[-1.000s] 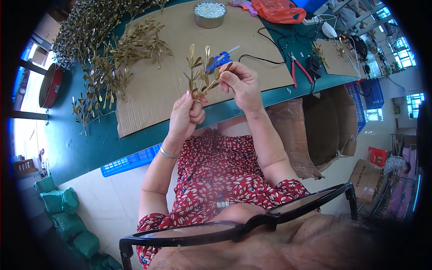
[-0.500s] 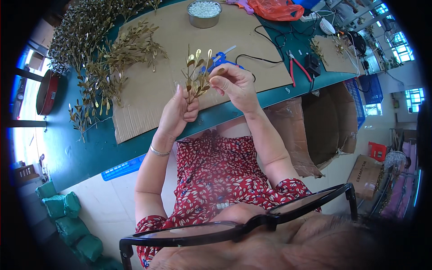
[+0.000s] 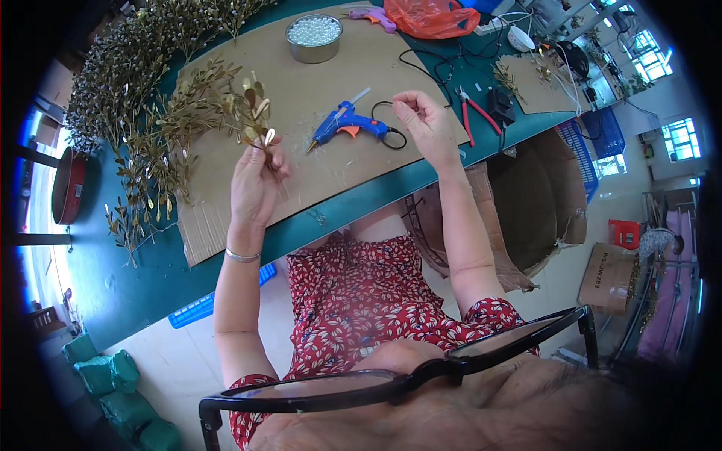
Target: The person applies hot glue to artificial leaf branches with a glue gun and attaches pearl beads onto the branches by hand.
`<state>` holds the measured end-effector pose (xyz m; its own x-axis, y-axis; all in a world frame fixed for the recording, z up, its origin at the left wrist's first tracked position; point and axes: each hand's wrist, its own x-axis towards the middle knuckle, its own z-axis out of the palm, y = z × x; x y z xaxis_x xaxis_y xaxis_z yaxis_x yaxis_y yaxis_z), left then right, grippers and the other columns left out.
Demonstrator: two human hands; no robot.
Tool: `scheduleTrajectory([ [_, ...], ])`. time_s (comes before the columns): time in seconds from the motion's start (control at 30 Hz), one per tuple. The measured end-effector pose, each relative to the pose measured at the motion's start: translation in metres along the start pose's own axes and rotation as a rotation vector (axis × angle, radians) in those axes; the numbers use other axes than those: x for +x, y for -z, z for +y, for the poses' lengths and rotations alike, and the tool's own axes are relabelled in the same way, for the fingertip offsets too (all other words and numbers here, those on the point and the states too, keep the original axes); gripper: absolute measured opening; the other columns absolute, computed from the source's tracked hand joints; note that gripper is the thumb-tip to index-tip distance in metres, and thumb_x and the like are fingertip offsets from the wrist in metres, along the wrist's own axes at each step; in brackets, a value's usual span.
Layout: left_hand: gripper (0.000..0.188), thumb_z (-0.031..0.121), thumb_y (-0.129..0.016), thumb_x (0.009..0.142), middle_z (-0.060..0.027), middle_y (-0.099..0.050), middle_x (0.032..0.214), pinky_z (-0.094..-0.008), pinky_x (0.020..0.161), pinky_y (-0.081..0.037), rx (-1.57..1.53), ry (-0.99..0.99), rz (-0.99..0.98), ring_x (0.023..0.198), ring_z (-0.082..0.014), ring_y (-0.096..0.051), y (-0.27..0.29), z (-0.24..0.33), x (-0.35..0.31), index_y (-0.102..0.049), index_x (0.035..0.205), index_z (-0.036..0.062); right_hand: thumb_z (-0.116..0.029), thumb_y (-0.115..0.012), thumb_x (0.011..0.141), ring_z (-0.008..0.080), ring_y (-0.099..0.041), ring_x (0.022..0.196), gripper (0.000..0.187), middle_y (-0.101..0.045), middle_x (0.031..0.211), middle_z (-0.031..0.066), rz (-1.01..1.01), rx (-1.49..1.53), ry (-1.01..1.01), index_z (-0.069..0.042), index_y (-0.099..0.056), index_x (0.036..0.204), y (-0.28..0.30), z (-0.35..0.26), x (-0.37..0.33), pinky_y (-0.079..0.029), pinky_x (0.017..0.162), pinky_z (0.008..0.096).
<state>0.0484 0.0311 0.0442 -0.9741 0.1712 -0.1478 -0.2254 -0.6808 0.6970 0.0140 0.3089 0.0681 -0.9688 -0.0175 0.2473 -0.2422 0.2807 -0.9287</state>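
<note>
My left hand point(image 3: 253, 188) holds a sprig of gold artificial leaves point(image 3: 256, 113) upright, pinched by its lower stems above the cardboard sheet point(image 3: 316, 90). My right hand point(image 3: 430, 131) is raised over the sheet's right edge, thumb and fingertips closed together. Whatever may be between those fingertips is too small to make out. Between my hands a blue hot glue gun point(image 3: 342, 124) lies on the cardboard, its nozzle pointing toward my left hand and a glue stick poking from it. A round tin of white pearl beads point(image 3: 313, 37) stands farther back.
Gold leaf sprays point(image 3: 150, 150) and pale-tipped sprays point(image 3: 128, 75) pile up at left. Red-handled pliers point(image 3: 477, 120), a black adapter point(image 3: 500, 105) and tangled cables lie at right on the green table point(image 3: 135, 282). A red plastic bag point(image 3: 432, 19) sits behind; an open carton point(image 3: 519, 203) stands below the edge.
My hands have moved apart: the left went left with the sprig, the right went right, away from its leaves. The glue gun now shows fully between them.
</note>
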Motion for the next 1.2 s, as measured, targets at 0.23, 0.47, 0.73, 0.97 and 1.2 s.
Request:
scheduleTrajectory([
  [0.23,0.033,0.021,-0.035,0.101,0.0018,-0.038,0.069,-0.0221,0.053,-0.03,0.142,-0.04,-0.023,0.056,-0.0071,-0.033,0.045,0.004,0.028,-0.049,0.117,-0.0035,-0.028,-0.067,0.08,0.0288,-0.063,0.091,0.04,-0.064,0.095,0.0193,-0.16,-0.519,0.019,0.003,-0.059,0.104,-0.014,0.044,0.02,-0.049,0.079,0.0357],
  [0.47,0.032,0.02,-0.034,0.101,0.001,-0.038,0.07,-0.0215,0.054,-0.029,0.071,-0.074,-0.013,0.057,-0.0073,-0.032,0.055,-0.01,0.03,-0.044,0.123,-0.0002,-0.025,-0.067,0.068,0.0244,-0.063,0.077,0.04,-0.066,0.083,0.0148,-0.581,-0.509,-0.247,0.005,-0.065,0.094,-0.022,0.042,0.063,-0.048,0.072,0.0326],
  [0.73,0.023,0.019,-0.034,0.101,-0.0017,-0.042,0.077,-0.0241,0.061,-0.032,-0.135,-0.004,0.009,0.066,-0.0101,-0.036,0.057,-0.013,0.027,-0.046,0.117,0.0055,-0.01,-0.057,0.083,0.0133,-0.057,0.057,0.032,-0.062,0.074,0.0125,-0.261,0.503,-0.314,0.003,-0.05,0.112,-0.026,-0.006,0.004,-0.043,0.049,0.0234],
  [0.97,0.018,0.019,-0.036,0.101,-0.0017,-0.042,0.078,-0.0243,0.062,-0.033,-0.144,0.039,-0.057,0.067,-0.0102,-0.036,0.044,-0.017,0.019,-0.043,0.114,0.0089,-0.012,-0.056,0.085,0.0119,-0.049,0.045,0.039,-0.055,0.065,0.0073,-0.275,0.614,-0.459,0.0,-0.043,0.12,-0.054,-0.013,-0.037,-0.038,0.041,0.0221],
  [1.2,0.015,0.018,-0.036,0.101,-0.0016,-0.042,0.076,-0.0236,0.062,-0.034,-0.076,0.041,-0.056,0.065,-0.0101,-0.037,0.042,-0.018,0.02,-0.042,0.111,0.0088,-0.012,-0.056,0.085,0.0115,-0.049,0.047,0.038,-0.053,0.064,0.006,-0.372,0.648,-0.488,-0.001,-0.044,0.12,-0.066,-0.016,-0.04,-0.038,0.041,0.0223],
])
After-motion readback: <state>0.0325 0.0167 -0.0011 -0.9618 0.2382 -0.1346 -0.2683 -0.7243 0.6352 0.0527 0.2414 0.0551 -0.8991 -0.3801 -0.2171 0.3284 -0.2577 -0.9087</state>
